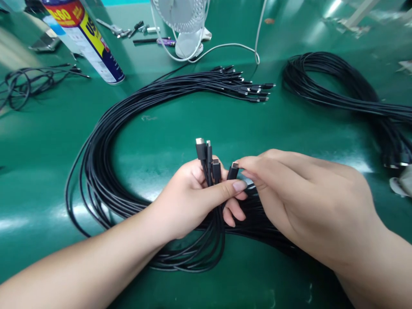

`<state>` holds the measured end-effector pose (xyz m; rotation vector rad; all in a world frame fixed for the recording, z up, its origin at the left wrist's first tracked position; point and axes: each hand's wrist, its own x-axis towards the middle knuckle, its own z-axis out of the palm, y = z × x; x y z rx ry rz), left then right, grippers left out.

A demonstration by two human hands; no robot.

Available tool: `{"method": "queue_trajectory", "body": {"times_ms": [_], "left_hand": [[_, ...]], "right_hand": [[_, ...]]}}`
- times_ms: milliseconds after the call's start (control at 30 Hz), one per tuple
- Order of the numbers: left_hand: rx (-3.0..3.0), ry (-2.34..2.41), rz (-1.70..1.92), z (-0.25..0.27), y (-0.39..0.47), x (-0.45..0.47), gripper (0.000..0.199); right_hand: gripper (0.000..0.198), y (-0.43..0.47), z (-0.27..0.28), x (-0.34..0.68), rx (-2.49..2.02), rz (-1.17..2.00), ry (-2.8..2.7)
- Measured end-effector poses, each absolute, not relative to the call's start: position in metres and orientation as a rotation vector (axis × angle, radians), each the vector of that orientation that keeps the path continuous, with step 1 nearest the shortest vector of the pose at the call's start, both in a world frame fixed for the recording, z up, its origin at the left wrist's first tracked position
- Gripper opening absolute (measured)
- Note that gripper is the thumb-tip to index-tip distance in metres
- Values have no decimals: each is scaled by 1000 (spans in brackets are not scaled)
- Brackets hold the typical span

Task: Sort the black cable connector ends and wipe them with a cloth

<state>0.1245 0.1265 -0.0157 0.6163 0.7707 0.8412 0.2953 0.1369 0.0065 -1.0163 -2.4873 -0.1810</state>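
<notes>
Several black USB cables (216,171) are bunched in my left hand (199,184), their plugs with metal tips pointing up above the thumb. My right hand (309,197) is closed at one plug (233,171) on the right of the bunch, its thumb and forefinger at the metal tip. Whether those fingertips pinch the plug or only touch it is hard to see. Below my hands the held cables loop down to a large curved bundle of black cables (99,141) on the green table (180,124). The bundle's far plugs (247,88) fan out behind my hands.
Another coil of black cables (341,81) lies at the right. A spray can (93,43) stands back left, near a small tangled cable (28,83). At the back are a white fan (182,17) with its cord, a purple-and-black pen (165,42) and small metal parts (112,28).
</notes>
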Motion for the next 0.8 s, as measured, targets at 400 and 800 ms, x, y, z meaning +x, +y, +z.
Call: {"method": "queue_trajectory", "body": {"times_ms": [400,800], "left_hand": [[760,866,797,-18,125,123,24],[784,955,796,-18,127,126,27]], "right_hand": [[24,135,4,294,-991,-322,-2505],[26,137,3,298,-1026,-316,-2562]]}}
